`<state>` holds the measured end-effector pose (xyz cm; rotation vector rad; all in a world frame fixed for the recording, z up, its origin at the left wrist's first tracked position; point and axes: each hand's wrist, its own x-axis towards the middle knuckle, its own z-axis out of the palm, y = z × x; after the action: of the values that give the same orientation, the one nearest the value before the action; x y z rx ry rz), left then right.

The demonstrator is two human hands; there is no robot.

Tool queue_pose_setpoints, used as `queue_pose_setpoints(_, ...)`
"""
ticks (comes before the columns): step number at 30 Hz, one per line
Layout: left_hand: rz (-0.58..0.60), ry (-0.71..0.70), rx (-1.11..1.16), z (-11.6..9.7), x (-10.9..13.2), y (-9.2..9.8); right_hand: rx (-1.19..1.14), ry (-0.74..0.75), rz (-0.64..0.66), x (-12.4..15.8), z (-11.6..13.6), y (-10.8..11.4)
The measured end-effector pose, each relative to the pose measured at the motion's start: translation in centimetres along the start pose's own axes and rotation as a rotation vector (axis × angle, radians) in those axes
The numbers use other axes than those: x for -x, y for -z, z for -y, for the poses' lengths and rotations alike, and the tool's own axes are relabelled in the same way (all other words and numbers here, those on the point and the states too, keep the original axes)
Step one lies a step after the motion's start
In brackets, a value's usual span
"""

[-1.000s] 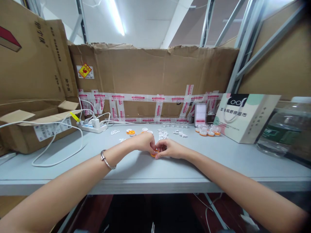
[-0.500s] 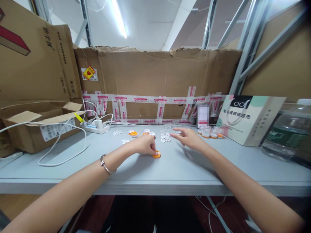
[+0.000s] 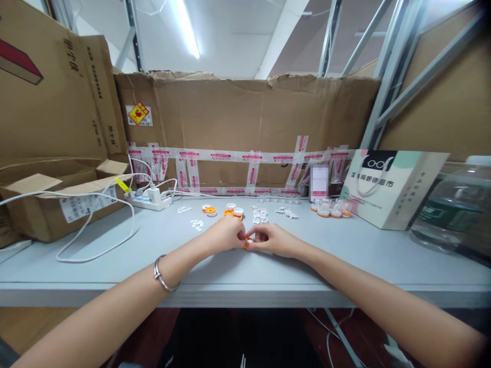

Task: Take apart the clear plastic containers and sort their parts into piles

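Note:
A small orange round part point(image 3: 249, 243) with a pale centre is on the table in front of me, partly covered by fingers. My left hand point(image 3: 226, 234) is closed in a pinch at its left side. From the right, my right hand point(image 3: 278, 240) has its thumb and index finger closed on the same part. Just beyond are orange and white round pieces point(image 3: 238, 211) and small clear plastic pieces point(image 3: 261, 214). More orange and white rings point(image 3: 209, 210) lie to the left, near tiny white discs point(image 3: 197, 225).
More clear pieces point(image 3: 287, 212) lie beyond my right hand. Orange-based clear domes point(image 3: 330, 208) stand before a paper bag point(image 3: 383, 194), with a large water bottle point(image 3: 441, 209) beside it. At left are a power strip point(image 3: 153, 202), loose white cables and an open carton point(image 3: 38, 214).
My right hand has come down and left from above the clear pieces to the orange round part. My left hand has stayed at that part. The view has shifted slightly.

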<state>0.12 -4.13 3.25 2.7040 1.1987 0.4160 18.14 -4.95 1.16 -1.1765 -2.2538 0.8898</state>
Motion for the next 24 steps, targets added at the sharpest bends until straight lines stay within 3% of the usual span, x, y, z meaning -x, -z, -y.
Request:
queue_pose_setpoints(6, -0.042, 0.019, -0.216, -1.1, 0.4, -0.9, -0.078, -0.014, -0.017, -0.4, -0.9, -0.2)
queue_pose_setpoints(11, -0.122, 0.014, -0.181, -0.9, 0.1, -0.4, -0.096, -0.039, -0.029, -0.3, -0.6, -0.3)
queue_pose_setpoints(14, -0.218, 0.026, -0.139, 1.3, 0.7, 1.9, -0.103, -0.057, -0.039, -0.2, -0.5, -0.2)
queue_pose_setpoints(19, -0.283, 0.149, -0.131, 7.6, 4.3, 6.1, -0.106, -0.076, -0.015, -0.2, -0.6, 0.0)
queue_pose_setpoints(21, -0.246, 0.154, -0.130, 9.5, 5.7, 6.2, -0.110, -0.075, -0.005, -0.3, -0.7, 0.0)
queue_pose_setpoints(24, -0.196, 0.119, -0.133, 10.6, 6.7, 4.9, -0.111, -0.070, -0.007, -0.4, -0.8, 0.0)
